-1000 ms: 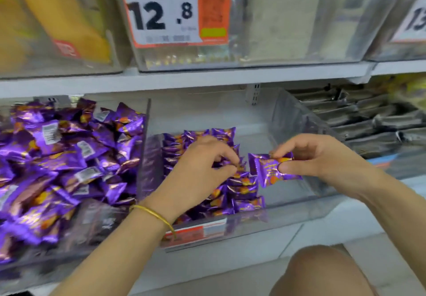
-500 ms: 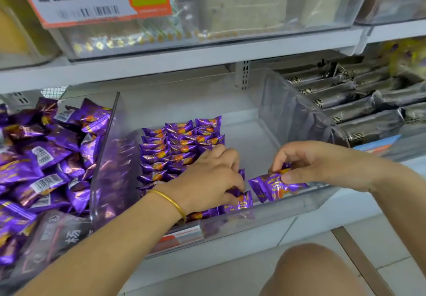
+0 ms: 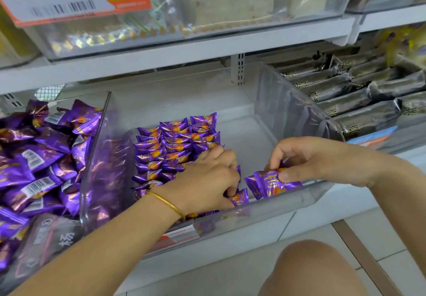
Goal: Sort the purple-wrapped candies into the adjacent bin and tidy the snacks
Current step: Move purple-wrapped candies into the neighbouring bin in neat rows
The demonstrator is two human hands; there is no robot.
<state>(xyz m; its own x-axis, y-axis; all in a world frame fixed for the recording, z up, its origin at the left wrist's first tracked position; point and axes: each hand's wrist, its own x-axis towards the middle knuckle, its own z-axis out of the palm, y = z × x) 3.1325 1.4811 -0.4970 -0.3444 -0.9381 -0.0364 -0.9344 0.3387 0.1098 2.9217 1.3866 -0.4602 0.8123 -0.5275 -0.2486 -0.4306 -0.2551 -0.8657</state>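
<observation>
Currently placing: the right hand (image 3: pixel 306 159) pinches a purple candy (image 3: pixel 272 183) just over the clear bin (image 3: pixel 299 197) rim; the left hand (image 3: pixel 207 180) grips the front candy (image 3: pixel 239 198) of the packed rows (image 3: pixel 175 143) (likely steadying them). Next, seat the purple candy alongside.

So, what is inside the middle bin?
In the bin, rows of candies lie at its left; its right is bare. The left hand hides the front rows. The right hand holds one candy.
</observation>
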